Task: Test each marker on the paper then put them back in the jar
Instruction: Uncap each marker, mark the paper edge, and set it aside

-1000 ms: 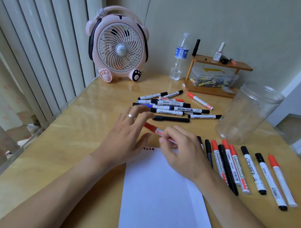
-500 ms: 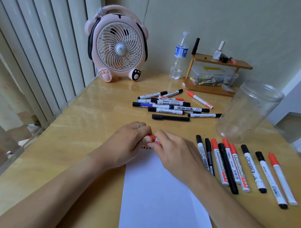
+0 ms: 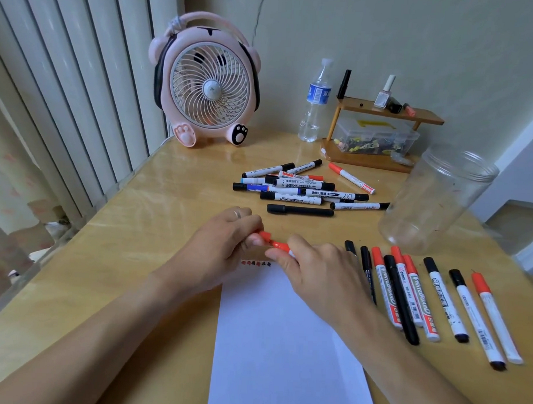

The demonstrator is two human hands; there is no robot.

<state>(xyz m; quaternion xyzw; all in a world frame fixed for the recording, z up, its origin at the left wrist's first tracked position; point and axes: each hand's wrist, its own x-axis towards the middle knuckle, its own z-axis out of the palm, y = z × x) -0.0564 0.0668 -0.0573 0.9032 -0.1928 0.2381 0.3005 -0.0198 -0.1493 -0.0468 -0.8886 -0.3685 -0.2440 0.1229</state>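
A red marker [image 3: 280, 246] is held between both hands just above the top edge of the white paper [image 3: 284, 338]. My left hand [image 3: 221, 245] pinches its red cap [image 3: 264, 235], which sits slightly apart from the marker's red front end. My right hand [image 3: 314, 273] grips the barrel, most of it hidden under the fingers. Several small red and dark test marks [image 3: 257, 263] show at the paper's top edge. The clear empty jar [image 3: 434, 201] stands at the right. A row of markers [image 3: 422, 301] lies right of the paper, and a pile of markers [image 3: 305, 188] lies further back.
A pink fan [image 3: 207, 88] stands at the back left, a water bottle [image 3: 315, 103] beside it. A small wooden shelf [image 3: 382, 136] with a plastic box and small bottles is at the back right. White vertical blinds line the left side beyond the table edge.
Both hands drew the red marker nearer, over the paper's top edge. My left hand, open a second ago, now pinches the cap, and a small gap has appeared between cap and marker.
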